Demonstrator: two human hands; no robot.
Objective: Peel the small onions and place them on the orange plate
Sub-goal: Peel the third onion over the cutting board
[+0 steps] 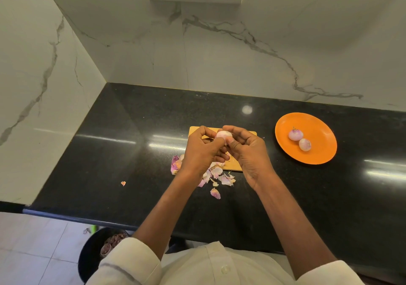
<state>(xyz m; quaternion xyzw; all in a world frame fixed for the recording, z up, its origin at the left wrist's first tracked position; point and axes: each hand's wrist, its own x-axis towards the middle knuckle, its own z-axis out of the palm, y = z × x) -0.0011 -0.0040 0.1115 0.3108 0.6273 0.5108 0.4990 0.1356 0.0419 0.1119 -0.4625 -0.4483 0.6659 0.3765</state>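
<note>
Both hands, the left hand [201,150] and right hand [248,150], are gripping one small onion [223,135] between their fingertips above the wooden board [248,133]; loose skins [216,176] are lying beneath on the black counter [131,153], and two peeled onions [300,139] are sitting on the orange plate [318,153] well off to the right

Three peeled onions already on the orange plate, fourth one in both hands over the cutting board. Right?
Not quite: the orange plate holds two peeled onions, not three, as the head view shows. A third onion is in both hands over the cutting board.
</note>
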